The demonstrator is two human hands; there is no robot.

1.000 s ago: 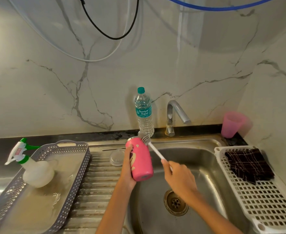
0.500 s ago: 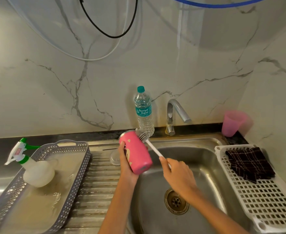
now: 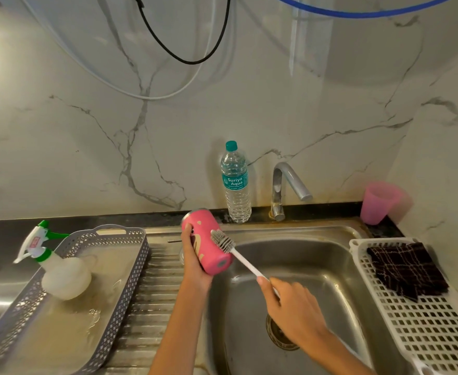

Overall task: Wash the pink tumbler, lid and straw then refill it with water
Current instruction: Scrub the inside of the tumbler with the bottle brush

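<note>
My left hand [image 3: 194, 259] grips the pink tumbler [image 3: 205, 240] over the sink's left edge, tilted with its base toward me and its mouth toward the wall. My right hand [image 3: 292, 307] pinches the white handle of a bottle brush [image 3: 223, 242], whose grey bristles lie against the tumbler's outer side. A straw [image 3: 174, 241] lies on the drainboard behind my left hand. A clear lid [image 3: 181, 256] peeks out just left of that hand, mostly hidden.
The steel sink [image 3: 330, 280] has a drain at the bottom and a tap [image 3: 287, 185] at the back, no water running. A water bottle [image 3: 236, 185] and pink cup [image 3: 379, 203] stand behind. A grey tray [image 3: 130, 293] holds a spray bottle [image 3: 57, 269]; a white rack [image 3: 425, 320] holds a dark cloth [image 3: 406, 269].
The tumbler has tilted further, mouth away from me. The brush head moved from the tumbler's mouth down onto its outer side.
</note>
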